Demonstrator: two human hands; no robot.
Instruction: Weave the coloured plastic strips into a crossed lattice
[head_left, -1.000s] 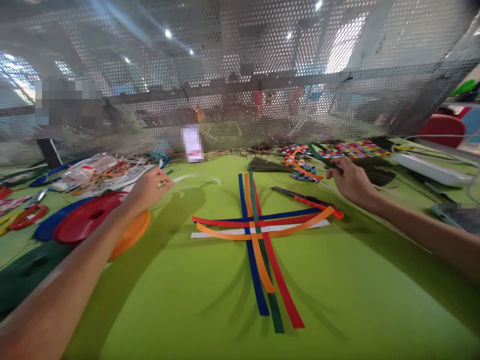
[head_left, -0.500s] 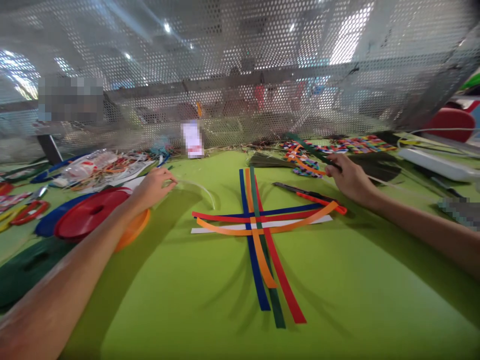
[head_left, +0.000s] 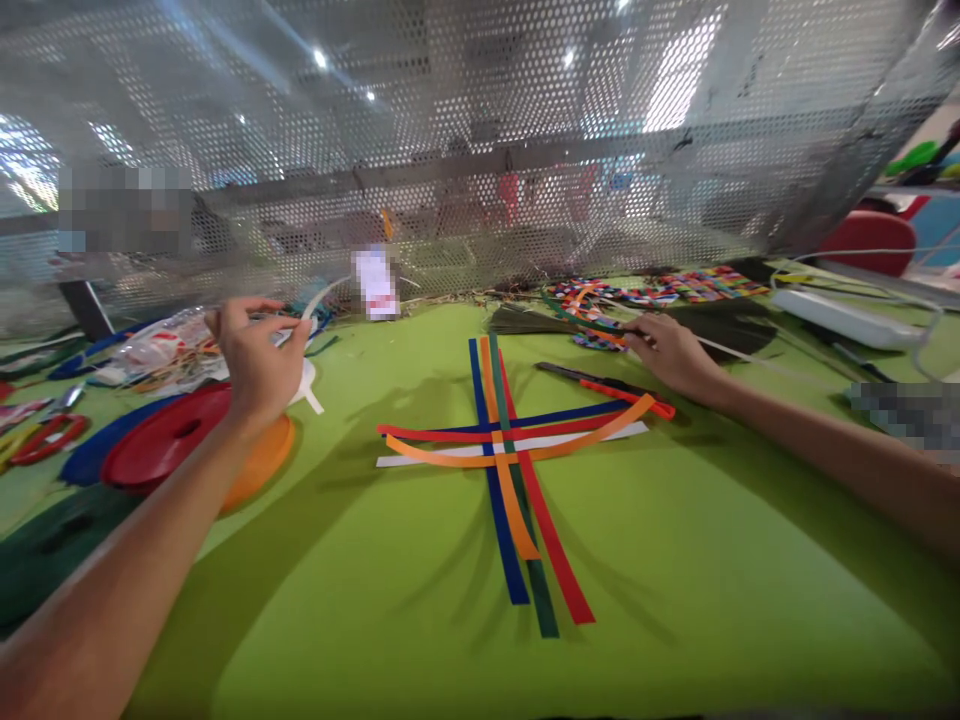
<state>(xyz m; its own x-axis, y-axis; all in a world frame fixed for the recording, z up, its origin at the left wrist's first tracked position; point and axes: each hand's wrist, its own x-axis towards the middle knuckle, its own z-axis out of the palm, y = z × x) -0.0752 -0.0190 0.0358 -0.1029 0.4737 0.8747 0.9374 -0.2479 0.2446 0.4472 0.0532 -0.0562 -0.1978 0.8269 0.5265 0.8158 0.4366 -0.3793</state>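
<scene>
My left hand is raised above the coloured rolls at the left, pinching a thin white strip that curves up from the fingertips. My right hand is closed on a small bunch of strips; a green strip and an orange one stick out to its left, while a pale strip trails right. Between the hands lies a woven cross of flat strips on the green table. Blue, orange, green and red strips run lengthwise, crossed by blue, red, white and orange ones.
A black cutter knife and red-handled tool lie right of the cross. Red, blue, orange and dark green rolls sit left, near scissors and a plastic bottle. A white power strip is far right.
My left hand has lifted and shifted left with the white strip, whose free end now points up. My right hand has lowered slightly and moved left, still gripping its strips. The view has shifted slightly.
</scene>
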